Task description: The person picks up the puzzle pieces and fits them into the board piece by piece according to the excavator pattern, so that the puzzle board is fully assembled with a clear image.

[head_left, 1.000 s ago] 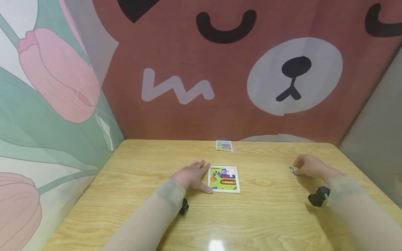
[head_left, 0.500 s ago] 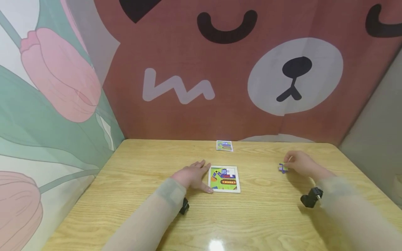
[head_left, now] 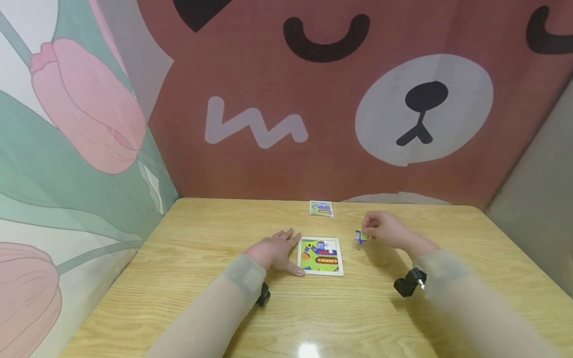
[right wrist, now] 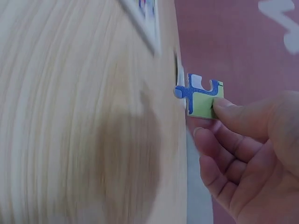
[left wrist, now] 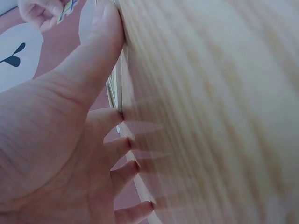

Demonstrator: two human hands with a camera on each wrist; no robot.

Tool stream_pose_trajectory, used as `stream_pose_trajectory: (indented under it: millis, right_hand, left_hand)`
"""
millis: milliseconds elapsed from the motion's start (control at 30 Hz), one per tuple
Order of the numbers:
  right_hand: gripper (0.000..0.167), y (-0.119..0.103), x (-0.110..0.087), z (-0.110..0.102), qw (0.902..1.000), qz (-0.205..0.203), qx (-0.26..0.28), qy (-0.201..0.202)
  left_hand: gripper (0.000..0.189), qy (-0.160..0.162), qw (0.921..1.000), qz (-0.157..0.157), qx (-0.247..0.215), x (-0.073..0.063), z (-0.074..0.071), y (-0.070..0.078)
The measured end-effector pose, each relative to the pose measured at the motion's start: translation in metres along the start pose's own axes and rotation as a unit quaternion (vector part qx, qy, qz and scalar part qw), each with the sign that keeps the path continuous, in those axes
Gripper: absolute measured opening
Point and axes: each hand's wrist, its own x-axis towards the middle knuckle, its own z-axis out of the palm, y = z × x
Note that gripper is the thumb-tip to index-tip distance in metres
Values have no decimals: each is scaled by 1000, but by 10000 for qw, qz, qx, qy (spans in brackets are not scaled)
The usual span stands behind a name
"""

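Observation:
A jigsaw puzzle in a white frame (head_left: 341, 266) lies on the table, its picture an excavator on green. White backing shows at the picture's upper right. My left hand (head_left: 276, 251) rests at the frame's left side, fingers spread; in the left wrist view its fingertips touch the tabletop and the thumb lies along the frame edge. To the right of the frame, my right hand (head_left: 387, 229) pinches a puzzle piece (right wrist: 202, 100) between thumb and finger, above the table. The piece is green, blue and pale lilac, with one round tab and a notch.
A small card (head_left: 321, 208) with a similar excavator picture lies near the table's back edge. Behind the wooden table (head_left: 215, 223) stands a wall covering (head_left: 250, 174) with a bear face. A floral covering (head_left: 89, 109) hangs at the left.
My right hand has moved left across the table with the puzzle piece, from the far right to near the frame. The left hand and the frame have stayed in place.

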Motion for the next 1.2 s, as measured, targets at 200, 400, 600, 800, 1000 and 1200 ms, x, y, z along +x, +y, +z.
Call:
stream_pose_trajectory:
  millis: [200, 400, 600, 800, 1000, 1200]
  right_hand:
    - [11, -21, 17, 21, 9997, -192, 71, -113]
    - [10, -33, 27, 41, 9991, -143, 362, -180]
    - [11, -36, 32, 50, 9996, 25, 250, -145]
    - [12, -36, 35, 54, 9996, 161, 70, -224]
    - [12, -35, 33, 58, 9998, 70, -48, -205]
    - [15, -38, 32, 62, 9990, 339, -137, -260]
  left_hand:
    - [109, 7, 10000, -16, -20, 1, 0, -1]
    - [109, 11, 10000, -42, -2, 2, 2, -1]
    - [110, 8, 10000, -72, -22, 2, 1, 0]
    - [110, 20, 10000, -87, -26, 3, 3, -1]
    - [110, 23, 9999, -99, -56, 4, 4, -2]
    - [110, 17, 9999, -114, -61, 3, 3, -1]
